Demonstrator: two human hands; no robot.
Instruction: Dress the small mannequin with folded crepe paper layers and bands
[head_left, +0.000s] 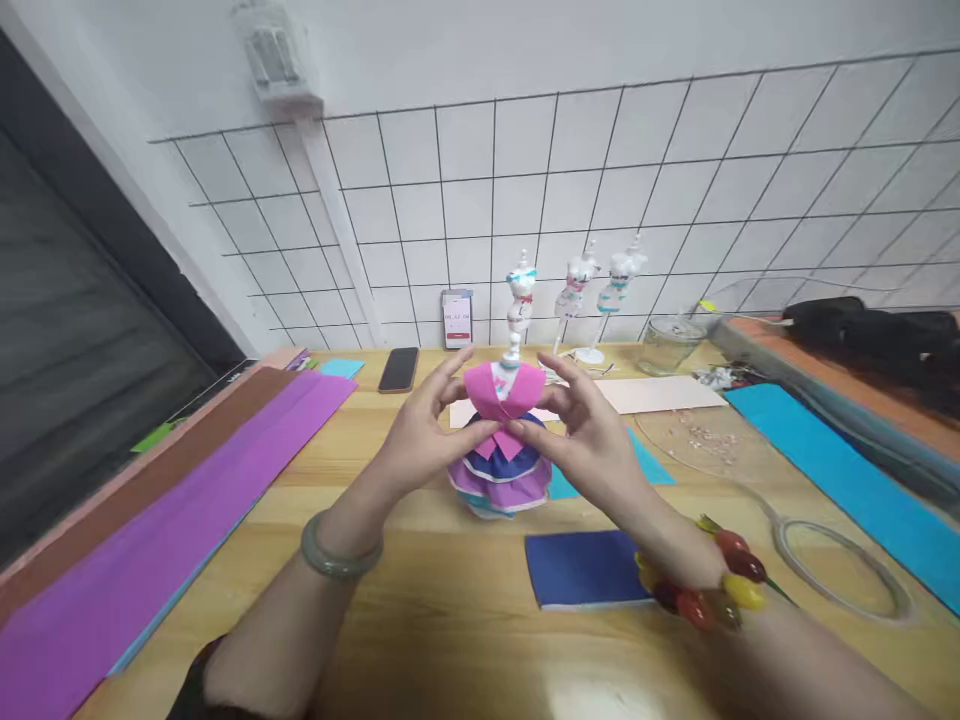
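A small dress form stands mid-table, wearing a tiered skirt (510, 490) of dark blue, purple and light blue layers. Round its shoulders lies a pink strip (487, 392), crossed over at the chest with its ends hanging at the waist. My left hand (427, 430) pinches the crossed pink strip from the left, thumb at the front. From the right, my right hand (589, 430) presses its thumb on the same crossing, fingers curled by the shoulder. Both thumb tips nearly meet at the waist.
Behind stand white mannequins (520, 310). Purple sheets (180, 510) lie left, a blue sheet (840, 480) right, a navy piece (585, 568) in front. Two phones (398, 370), a glass jar (670, 345), beads (705, 438) and a coil of tubing (840, 565) are also there.
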